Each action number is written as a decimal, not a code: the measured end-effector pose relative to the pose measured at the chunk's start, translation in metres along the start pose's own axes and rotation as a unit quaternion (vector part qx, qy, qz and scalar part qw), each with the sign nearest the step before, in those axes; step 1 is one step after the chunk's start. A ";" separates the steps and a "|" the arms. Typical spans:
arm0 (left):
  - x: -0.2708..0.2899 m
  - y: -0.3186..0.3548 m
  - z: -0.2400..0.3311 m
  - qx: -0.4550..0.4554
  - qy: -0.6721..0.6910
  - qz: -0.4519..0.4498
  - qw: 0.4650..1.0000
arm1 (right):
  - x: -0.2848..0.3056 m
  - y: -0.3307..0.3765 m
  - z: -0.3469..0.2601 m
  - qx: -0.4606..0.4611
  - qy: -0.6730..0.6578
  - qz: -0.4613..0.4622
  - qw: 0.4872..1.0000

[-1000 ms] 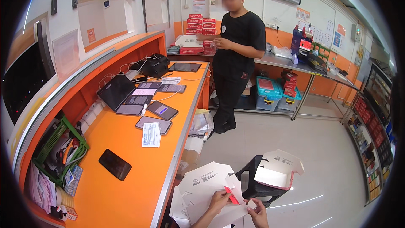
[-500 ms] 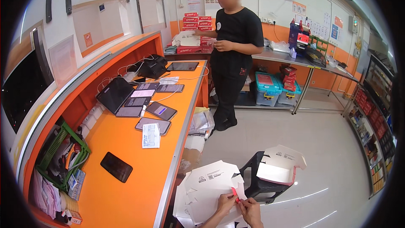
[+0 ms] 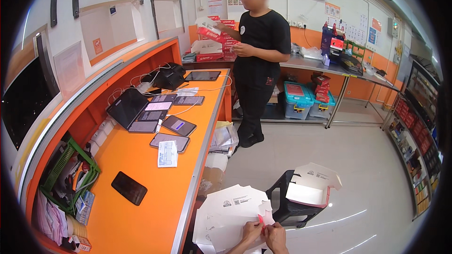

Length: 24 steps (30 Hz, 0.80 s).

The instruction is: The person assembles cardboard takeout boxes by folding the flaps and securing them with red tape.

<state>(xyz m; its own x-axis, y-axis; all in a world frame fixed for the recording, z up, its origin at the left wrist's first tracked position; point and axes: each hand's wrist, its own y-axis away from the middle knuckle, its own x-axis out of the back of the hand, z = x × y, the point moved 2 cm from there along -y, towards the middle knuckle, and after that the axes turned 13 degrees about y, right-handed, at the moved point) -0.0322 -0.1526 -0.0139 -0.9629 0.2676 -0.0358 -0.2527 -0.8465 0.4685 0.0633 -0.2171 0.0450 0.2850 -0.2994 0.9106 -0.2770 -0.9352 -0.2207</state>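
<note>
Blk phone point(image 3: 129, 188) on ctr point(image 3: 155, 202); poss. calc point(image 3: 85, 207)

Cardboard point(image 3: 228, 216) left of stool point(image 3: 294, 215), box point(image 3: 305, 194) on stool, basket point(image 3: 60, 161) apparently on counter point(image 3: 155, 211)

Phones point(image 3: 129, 188) on orange counter point(image 3: 157, 207), box point(image 3: 307, 193) on stool point(image 3: 281, 201)

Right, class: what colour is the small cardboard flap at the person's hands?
The flap is pinkish red, beside white cardboard; best seen in the head view.
</note>
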 end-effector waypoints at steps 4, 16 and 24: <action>0.003 0.011 0.014 -0.008 0.026 0.017 0.999 | 0.001 0.002 0.006 0.026 -0.022 -0.023 0.999; -0.001 0.001 -0.003 -0.010 0.119 -0.011 0.993 | 0.004 0.008 -0.007 0.009 -0.094 0.033 0.995; -0.005 0.011 0.002 -0.001 0.128 -0.004 0.992 | -0.003 0.012 -0.008 0.032 -0.020 0.067 0.997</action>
<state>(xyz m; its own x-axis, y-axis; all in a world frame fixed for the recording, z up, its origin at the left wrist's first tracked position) -0.0296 -0.1624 -0.0069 -0.9533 0.1491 -0.2626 -0.2606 -0.8456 0.4658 0.0522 -0.2260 0.0422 0.2856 -0.4276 0.8576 -0.2558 -0.8965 -0.3618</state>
